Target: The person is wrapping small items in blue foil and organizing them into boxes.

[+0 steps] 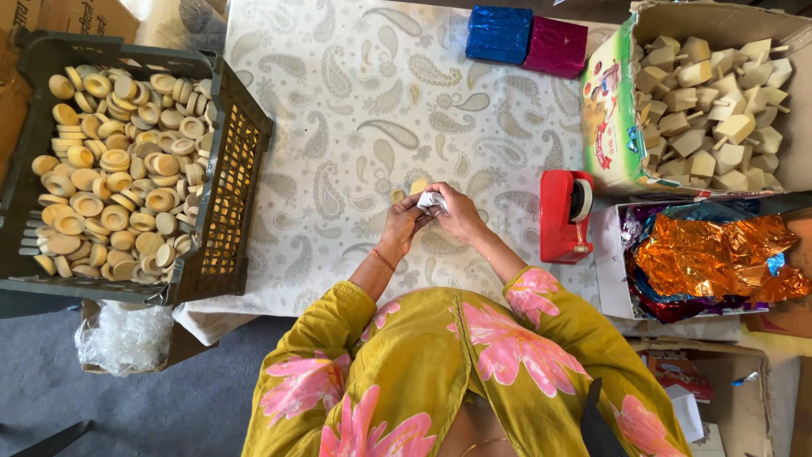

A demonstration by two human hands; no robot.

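Head view: left hand (401, 227) & right hand (458, 213) are together at the table centre, both with fingers closed on a small silver-white foil piece (430, 200), held just above the paisley-pattern cloth (355, 101). Two small round wooden discs (409, 188) lie just beside the hands. Dark plastic crate w/ round wooden caps (118, 161) stands at left. Red tape dispenser (565, 216) is near the right hand; cardboard box of wooden blocks (710, 101) behind it.
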